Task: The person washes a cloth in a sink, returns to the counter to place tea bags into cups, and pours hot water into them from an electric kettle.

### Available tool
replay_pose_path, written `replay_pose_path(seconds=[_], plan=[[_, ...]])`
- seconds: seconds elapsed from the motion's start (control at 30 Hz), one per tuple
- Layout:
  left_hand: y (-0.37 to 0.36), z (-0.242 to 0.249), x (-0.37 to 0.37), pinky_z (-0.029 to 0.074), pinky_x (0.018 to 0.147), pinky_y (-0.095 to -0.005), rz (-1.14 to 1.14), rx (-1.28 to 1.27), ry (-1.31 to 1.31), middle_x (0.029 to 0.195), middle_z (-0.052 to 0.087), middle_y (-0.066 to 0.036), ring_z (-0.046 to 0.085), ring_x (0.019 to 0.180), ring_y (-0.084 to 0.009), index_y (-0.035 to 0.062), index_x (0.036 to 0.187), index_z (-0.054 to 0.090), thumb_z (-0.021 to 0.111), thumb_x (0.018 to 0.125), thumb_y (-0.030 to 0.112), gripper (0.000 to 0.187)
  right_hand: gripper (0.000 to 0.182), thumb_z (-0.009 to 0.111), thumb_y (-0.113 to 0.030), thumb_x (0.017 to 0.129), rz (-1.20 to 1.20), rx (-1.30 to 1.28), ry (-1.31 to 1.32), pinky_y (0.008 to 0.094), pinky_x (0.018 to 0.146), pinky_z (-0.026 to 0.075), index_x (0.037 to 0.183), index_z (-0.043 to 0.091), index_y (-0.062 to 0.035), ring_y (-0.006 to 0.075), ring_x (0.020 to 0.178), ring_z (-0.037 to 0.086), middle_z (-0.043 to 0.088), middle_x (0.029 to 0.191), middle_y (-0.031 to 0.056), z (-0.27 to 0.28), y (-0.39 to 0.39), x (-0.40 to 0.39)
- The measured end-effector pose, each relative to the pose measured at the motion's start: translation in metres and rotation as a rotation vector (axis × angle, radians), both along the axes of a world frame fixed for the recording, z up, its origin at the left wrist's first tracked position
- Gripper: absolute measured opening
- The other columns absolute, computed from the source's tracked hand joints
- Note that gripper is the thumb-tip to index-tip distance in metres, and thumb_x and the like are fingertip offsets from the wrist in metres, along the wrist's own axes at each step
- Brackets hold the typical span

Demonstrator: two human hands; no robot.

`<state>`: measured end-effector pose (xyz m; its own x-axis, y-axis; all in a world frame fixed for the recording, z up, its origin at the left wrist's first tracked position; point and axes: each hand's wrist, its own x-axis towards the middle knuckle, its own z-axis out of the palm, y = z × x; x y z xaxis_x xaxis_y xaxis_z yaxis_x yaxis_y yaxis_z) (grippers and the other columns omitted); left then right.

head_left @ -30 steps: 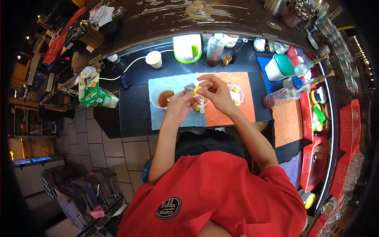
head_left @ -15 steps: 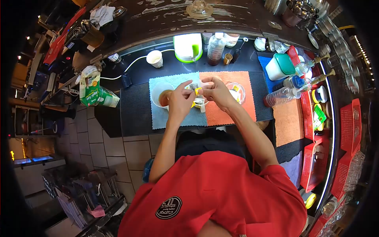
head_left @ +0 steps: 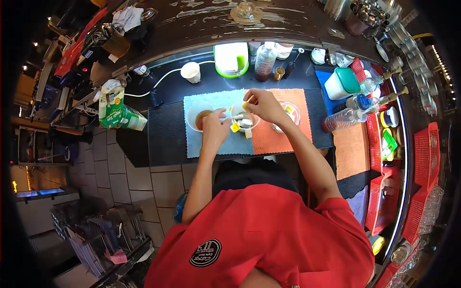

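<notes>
Left hand (head_left: pixel 215 133): drew away, fingers loosely parted beside brown drink (head_left: pixel 203 115)
Right hand (head_left: pixel 267 106): pinched yellow tag (head_left: pixel 245 105) over clear cup (head_left: pixel 256 125)

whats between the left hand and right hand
Head view: a clear round plastic cup of white bags with yellow tags, its rim partly under the right hand.

Both bare arms reach forward, elbows bent, converging over the desk (head_left: pixel 168 91). The left hand (head_left: pixel 215 128) hangs with its fingers loosely curled; the right hand (head_left: pixel 261 106), a little farther forward, bends at the knuckles, thumb and fingertips drawn together.
</notes>
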<state>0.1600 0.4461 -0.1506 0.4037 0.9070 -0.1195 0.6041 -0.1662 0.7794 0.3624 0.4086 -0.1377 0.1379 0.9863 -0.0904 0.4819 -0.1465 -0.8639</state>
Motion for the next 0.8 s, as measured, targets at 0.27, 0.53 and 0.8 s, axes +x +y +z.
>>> replay_pose_path(seconds=[0.27, 0.53, 0.8], plan=[[-0.004, -0.066, 0.006, 0.054, 0.079, -0.0333, 0.050, 0.112, -0.261, 0.117, 0.067, -0.020, 0.068, 0.087, -0.0245, -0.0038, 0.131, 0.056, 0.055, 0.086, -0.002, 0.045, 0.010, 0.071, -0.001, 0.076, 0.161, 0.182, -0.149, 0.0269, 0.059, 0.048, 0.086, 0.071, -0.0011, 0.0148, 0.061, 0.059, 0.068, 0.071, 0.0072, -0.004, 0.026, -0.015], [0.027, -0.088, 0.028, 0.051, 0.083, -0.0281, -0.015, -0.193, -0.665, 0.120, 0.067, -0.019, 0.066, 0.096, -0.0209, -0.0031, 0.138, 0.049, 0.052, 0.089, 0.000, 0.050, 0.007, 0.071, 0.000, 0.073, 0.104, 0.184, -0.293, 0.0270, 0.057, 0.047, 0.079, 0.072, -0.0018, 0.0144, 0.058, 0.057, 0.067, 0.067, 0.0061, -0.018, 0.043, -0.023], [0.012, -0.044, 0.003, 0.052, 0.080, -0.0308, 0.060, -0.142, -0.296, 0.109, 0.072, -0.016, 0.069, 0.093, -0.0248, -0.0029, 0.126, 0.059, 0.054, 0.091, 0.010, 0.038, 0.009, 0.071, 0.000, 0.073, 0.019, 0.217, -0.062, 0.0281, 0.057, 0.047, 0.081, 0.073, -0.0023, 0.0160, 0.057, 0.056, 0.066, 0.069, 0.0057, -0.034, 0.021, -0.022]])
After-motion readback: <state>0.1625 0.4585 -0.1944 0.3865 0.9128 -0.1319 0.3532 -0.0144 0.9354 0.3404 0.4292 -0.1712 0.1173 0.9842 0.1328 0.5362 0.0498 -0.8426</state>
